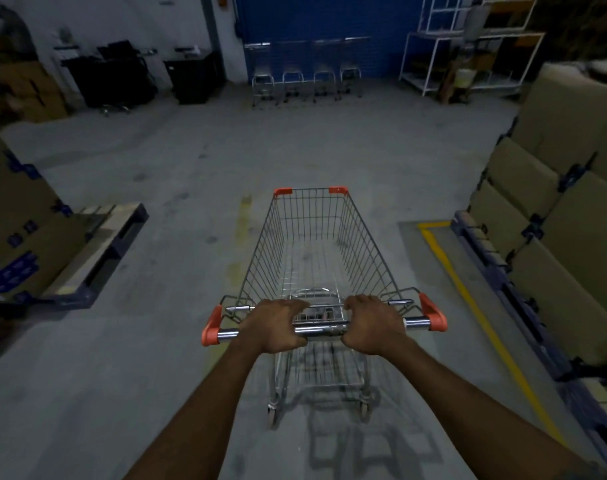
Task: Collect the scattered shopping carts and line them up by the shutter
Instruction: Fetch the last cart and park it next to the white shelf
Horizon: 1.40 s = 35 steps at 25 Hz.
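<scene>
At 6 o'clock from the blue shutter [323, 32], on the concrete floor [156, 202], the shopping cart [316, 244] stands with its empty basket pointing to 12 o'clock. Both hands grip its chrome handle bar [321, 330], fingers curled tight over the top. The left hand [278, 327] is at 9 o'clock of the bar's middle and the right hand [373, 325] at 3 o'clock. Four parked carts [305, 77] line the shutter's foot, well apart.

Warehouse or shop stockroom: bare concrete floor [191, 168] with a painted yellow line [461, 289], cartons [554, 202] stacked on pallets [98, 251] at both sides, blue shutter [323, 19] at the far end, white racks [468, 57] beside it, carts [305, 77] in a row.
</scene>
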Available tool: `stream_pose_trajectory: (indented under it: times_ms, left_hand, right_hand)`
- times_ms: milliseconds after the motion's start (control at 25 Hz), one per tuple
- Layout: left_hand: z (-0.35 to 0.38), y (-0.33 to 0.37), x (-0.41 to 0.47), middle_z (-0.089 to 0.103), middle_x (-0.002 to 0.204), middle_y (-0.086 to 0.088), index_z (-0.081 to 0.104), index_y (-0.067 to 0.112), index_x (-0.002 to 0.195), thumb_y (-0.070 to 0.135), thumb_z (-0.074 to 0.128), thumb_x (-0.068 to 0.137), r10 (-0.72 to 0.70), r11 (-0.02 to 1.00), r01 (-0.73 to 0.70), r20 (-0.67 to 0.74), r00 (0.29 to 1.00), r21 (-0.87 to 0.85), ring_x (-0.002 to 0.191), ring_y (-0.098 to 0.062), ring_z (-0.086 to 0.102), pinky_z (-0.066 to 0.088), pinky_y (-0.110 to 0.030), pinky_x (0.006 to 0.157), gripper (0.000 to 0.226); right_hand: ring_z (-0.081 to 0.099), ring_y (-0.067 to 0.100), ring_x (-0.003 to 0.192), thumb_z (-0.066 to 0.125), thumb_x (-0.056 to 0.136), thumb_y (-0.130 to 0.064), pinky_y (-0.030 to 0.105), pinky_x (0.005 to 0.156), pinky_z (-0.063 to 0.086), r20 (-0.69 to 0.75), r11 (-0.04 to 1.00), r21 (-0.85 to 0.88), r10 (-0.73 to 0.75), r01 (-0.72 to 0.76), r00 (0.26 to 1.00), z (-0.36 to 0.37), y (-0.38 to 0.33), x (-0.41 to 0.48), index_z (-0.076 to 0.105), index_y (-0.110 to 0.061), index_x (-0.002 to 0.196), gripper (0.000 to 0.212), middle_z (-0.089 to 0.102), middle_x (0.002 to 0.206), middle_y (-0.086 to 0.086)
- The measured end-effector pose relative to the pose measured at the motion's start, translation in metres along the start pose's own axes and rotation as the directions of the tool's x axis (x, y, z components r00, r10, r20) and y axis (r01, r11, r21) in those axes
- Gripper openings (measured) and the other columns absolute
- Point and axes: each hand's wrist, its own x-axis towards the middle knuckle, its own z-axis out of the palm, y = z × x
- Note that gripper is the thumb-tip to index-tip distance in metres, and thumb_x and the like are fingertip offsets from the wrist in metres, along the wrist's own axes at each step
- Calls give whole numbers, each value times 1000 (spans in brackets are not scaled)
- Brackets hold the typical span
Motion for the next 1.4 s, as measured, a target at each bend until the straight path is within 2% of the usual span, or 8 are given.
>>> stream_pose_trajectory:
  times_ms: [160,400,680,800,880,1000,1280,1400]
  left_hand:
    - [-2,-18,55,40,159,5,34,37,154,73,61,70,-101,995,101,70,992,1,141,-22,44,37,-46,112,95]
    - [-22,-55,139,30,164,1,30,31,157,56,78,74,-15,972,62,201,979,-228,149,-22,28,27,-33,117,99]
    - [-26,-83,233,38,158,2,41,30,152,51,78,73,-5,975,21,73,997,-222,144,-21,35,34,-30,112,90]
    - [-20,-95,277,44,135,5,53,33,133,60,69,67,-20,989,14,-40,999,-149,126,-19,45,50,-36,95,73]
    - [-21,-101,309,52,118,7,56,34,118,63,63,66,-43,994,38,-49,998,-106,112,-18,54,51,-34,83,59]
    - [-30,-104,353,67,107,9,53,35,109,64,61,71,-139,989,134,-72,988,-69,96,-21,66,50,-33,76,48]
    - [-37,-127,456,60,119,8,54,35,125,61,65,67,-168,984,160,-109,980,-79,107,-20,63,54,-36,82,64]
    - [-39,-142,502,56,124,7,59,35,121,64,61,66,-127,992,125,-115,985,-30,112,-20,57,52,-39,87,63]
  right_hand:
    - [63,24,111,62,70,-54,38,90,54,-33,999,31,28,-27,999,-10,13,52,50,-26,135,72,67,122,0]
    - [55,26,127,60,74,-57,42,104,48,31,999,5,41,-41,999,-33,33,131,46,-33,148,79,60,139,0]
    - [51,24,130,60,73,-50,42,103,48,-46,1000,7,19,-19,999,-48,68,224,53,-31,143,73,56,141,-2]
    - [60,24,111,60,74,-45,38,83,51,-146,997,-77,7,-19,989,-49,86,267,60,-24,121,52,62,118,1]
    - [68,28,92,58,77,-43,36,73,51,-147,995,-97,23,-37,989,-52,97,297,58,-21,111,41,70,99,2]
    - [71,30,87,55,82,-37,36,72,51,-152,990,-136,3,-24,988,-63,112,343,58,-18,116,39,73,95,4]
    - [67,31,100,51,78,-42,42,91,50,-73,990,-135,-48,38,996,-89,153,451,56,-17,130,59,69,111,7]
    - [66,32,94,53,74,-44,43,80,55,-99,996,-81,-39,31,994,-95,168,494,53,-19,126,58,55,117,7]
